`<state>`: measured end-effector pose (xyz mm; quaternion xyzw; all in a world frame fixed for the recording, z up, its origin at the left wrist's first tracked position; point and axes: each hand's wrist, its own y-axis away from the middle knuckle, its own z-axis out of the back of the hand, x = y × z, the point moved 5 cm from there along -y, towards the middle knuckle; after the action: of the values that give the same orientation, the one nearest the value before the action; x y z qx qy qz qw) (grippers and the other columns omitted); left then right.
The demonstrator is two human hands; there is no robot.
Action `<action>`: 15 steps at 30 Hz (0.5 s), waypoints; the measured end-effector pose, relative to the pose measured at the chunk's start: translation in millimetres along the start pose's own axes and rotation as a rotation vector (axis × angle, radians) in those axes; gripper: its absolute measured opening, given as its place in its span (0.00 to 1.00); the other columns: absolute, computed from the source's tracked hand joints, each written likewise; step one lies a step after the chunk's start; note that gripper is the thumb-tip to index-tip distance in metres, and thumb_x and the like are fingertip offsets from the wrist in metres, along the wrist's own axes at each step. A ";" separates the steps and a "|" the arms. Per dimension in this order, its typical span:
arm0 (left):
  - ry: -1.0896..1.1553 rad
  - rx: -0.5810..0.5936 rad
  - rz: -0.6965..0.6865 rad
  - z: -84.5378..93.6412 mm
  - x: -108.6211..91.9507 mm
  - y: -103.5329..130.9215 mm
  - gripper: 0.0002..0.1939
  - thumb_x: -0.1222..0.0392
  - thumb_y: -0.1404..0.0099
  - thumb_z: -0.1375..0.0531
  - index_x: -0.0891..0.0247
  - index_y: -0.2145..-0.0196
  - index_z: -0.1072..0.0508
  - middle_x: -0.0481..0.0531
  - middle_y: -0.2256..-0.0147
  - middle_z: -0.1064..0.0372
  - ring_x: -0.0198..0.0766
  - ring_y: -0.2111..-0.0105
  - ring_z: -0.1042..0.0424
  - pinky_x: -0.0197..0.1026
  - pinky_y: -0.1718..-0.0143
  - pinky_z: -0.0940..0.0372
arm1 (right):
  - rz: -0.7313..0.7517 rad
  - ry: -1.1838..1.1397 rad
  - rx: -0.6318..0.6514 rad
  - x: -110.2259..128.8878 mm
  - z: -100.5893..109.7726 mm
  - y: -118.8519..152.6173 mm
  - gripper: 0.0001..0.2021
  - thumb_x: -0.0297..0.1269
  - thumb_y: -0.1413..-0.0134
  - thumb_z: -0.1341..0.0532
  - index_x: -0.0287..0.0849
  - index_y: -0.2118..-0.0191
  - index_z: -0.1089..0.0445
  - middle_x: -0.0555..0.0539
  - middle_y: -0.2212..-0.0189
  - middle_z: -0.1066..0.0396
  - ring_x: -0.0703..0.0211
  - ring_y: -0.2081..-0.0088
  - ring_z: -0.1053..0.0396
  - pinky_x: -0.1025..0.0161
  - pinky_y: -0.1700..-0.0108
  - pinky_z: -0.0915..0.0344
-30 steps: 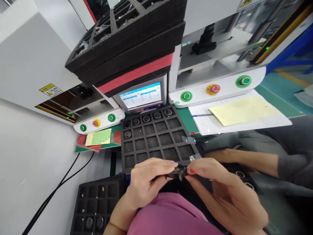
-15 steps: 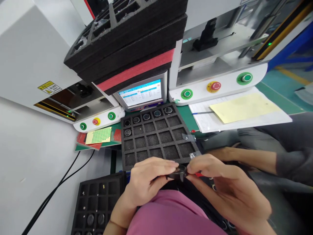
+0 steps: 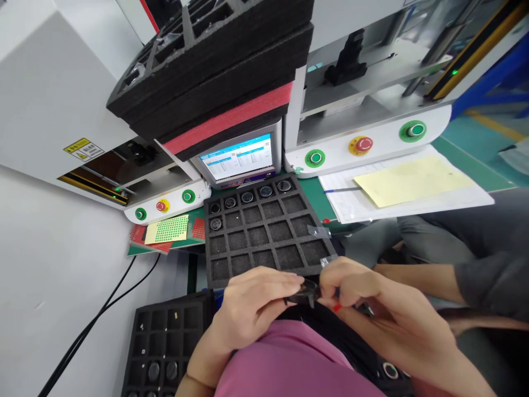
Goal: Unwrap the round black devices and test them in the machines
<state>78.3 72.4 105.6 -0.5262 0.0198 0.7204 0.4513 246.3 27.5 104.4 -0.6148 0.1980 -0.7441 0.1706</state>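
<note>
My left hand (image 3: 258, 300) grips a round black watch case (image 3: 305, 291) with short lugs, in front of my body. My right hand (image 3: 372, 300) is closed at the case's right edge, thumb and finger pinched against it. A small red piece (image 3: 338, 308) shows at the right thumb; what it belongs to is hidden. Just beyond my hands lies a black foam tray (image 3: 264, 237) with square pockets. Several round watch parts (image 3: 266, 191) sit in its far row, and one more in the second row at left.
A second foam tray (image 3: 165, 331) is low at left. Stacked foam trays (image 3: 223, 71) rise above a screen (image 3: 237, 157). Presses with green and red buttons (image 3: 363, 144) stand on both sides. Papers (image 3: 409, 182) lie at right, sticker sheets (image 3: 167, 230) at left. Another person's arm (image 3: 417, 278) is at right.
My right hand has curled its fingers in and turned at the watch case's right edge. The case has shifted slightly. The other person's arm at right has moved a little.
</note>
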 end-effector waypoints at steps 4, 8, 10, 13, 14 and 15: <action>0.034 -0.033 -0.004 1.6 -0.8 -0.9 0.17 0.73 0.34 0.40 0.61 0.50 0.27 0.56 0.56 0.21 0.40 0.56 0.22 0.41 0.56 0.26 | 0.059 0.036 -0.139 5.0 2.2 0.2 0.13 0.21 0.45 0.38 0.49 0.59 0.34 0.49 0.71 0.26 0.59 0.70 0.24 0.66 0.69 0.24; 0.038 -0.058 -0.007 2.1 -0.7 -1.8 0.16 0.73 0.35 0.40 0.62 0.51 0.26 0.56 0.56 0.21 0.40 0.56 0.22 0.41 0.56 0.26 | 0.057 0.109 -0.133 9.1 -0.1 5.1 0.15 0.20 0.45 0.38 0.48 0.57 0.31 0.50 0.71 0.24 0.61 0.70 0.24 0.69 0.70 0.24; 0.033 -0.065 -0.005 1.5 0.1 -2.4 0.15 0.72 0.34 0.40 0.62 0.51 0.26 0.56 0.56 0.21 0.40 0.56 0.22 0.40 0.57 0.25 | 0.037 0.165 -0.152 9.1 0.8 9.0 0.14 0.21 0.45 0.38 0.48 0.59 0.30 0.50 0.71 0.24 0.62 0.71 0.24 0.70 0.70 0.25; 0.041 -0.066 0.000 -0.1 2.2 -2.9 0.14 0.71 0.34 0.39 0.62 0.52 0.26 0.57 0.58 0.21 0.40 0.58 0.21 0.39 0.57 0.26 | 0.007 0.193 -0.146 7.4 1.5 13.1 0.12 0.22 0.45 0.37 0.48 0.61 0.30 0.51 0.71 0.24 0.62 0.73 0.24 0.69 0.69 0.25; 0.046 -0.066 0.003 -0.6 3.1 -2.8 0.13 0.71 0.35 0.39 0.63 0.53 0.26 0.57 0.58 0.20 0.40 0.58 0.21 0.39 0.57 0.26 | 0.001 0.192 -0.141 6.8 1.8 13.6 0.12 0.22 0.45 0.37 0.47 0.61 0.29 0.51 0.71 0.24 0.61 0.73 0.24 0.69 0.69 0.25; 0.051 -0.066 0.007 -1.1 4.0 -2.4 0.13 0.71 0.35 0.39 0.63 0.53 0.25 0.57 0.58 0.20 0.40 0.58 0.21 0.39 0.57 0.26 | -0.002 0.189 -0.135 6.4 2.1 13.5 0.12 0.21 0.46 0.37 0.47 0.61 0.29 0.51 0.72 0.24 0.61 0.72 0.24 0.69 0.69 0.25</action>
<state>80.6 75.9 103.1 -0.5590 0.0092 0.7086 0.4306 247.3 12.6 103.4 -0.5521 0.2622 -0.7839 0.1089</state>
